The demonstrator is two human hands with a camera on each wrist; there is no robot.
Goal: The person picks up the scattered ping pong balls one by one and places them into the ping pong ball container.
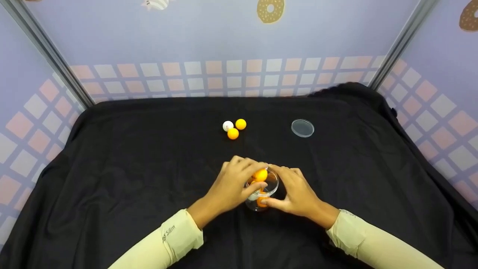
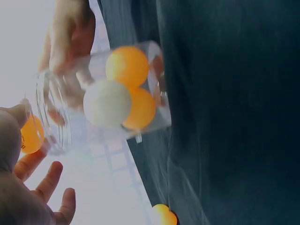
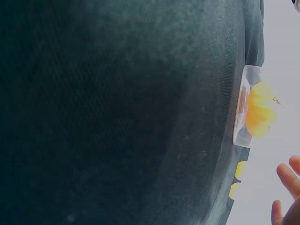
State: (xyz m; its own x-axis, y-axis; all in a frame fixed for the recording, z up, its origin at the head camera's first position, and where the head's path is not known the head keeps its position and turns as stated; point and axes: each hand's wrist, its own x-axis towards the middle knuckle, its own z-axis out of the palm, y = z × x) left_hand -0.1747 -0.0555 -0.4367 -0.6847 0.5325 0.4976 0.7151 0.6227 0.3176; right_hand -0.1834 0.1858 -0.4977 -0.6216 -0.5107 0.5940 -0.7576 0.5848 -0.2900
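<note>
My left hand (image 1: pixel 233 181) pinches an orange ping-pong ball (image 1: pixel 260 174) between thumb and fingers at the mouth of a clear jar (image 1: pixel 274 185). The jar stands upright on the black cloth, and my right hand (image 1: pixel 298 190) holds it from the other side, thumb across the near wall. Through the wall in the left wrist view show a white ball (image 2: pixel 107 104) and two orange balls (image 2: pixel 127 65) near the base. Fingertips (image 3: pixel 287 178) of the right hand enter the right wrist view at its right edge, with the jar's upper part washed out by glare.
Beyond the jar, a white ball (image 1: pixel 227 126) and two orange balls (image 1: pixel 233 133) sit close together on the black cloth (image 1: pixel 149 149). A round clear lid (image 1: pixel 303 128) lies farther right. Patterned panels (image 1: pixel 209 37) stand behind and at both sides.
</note>
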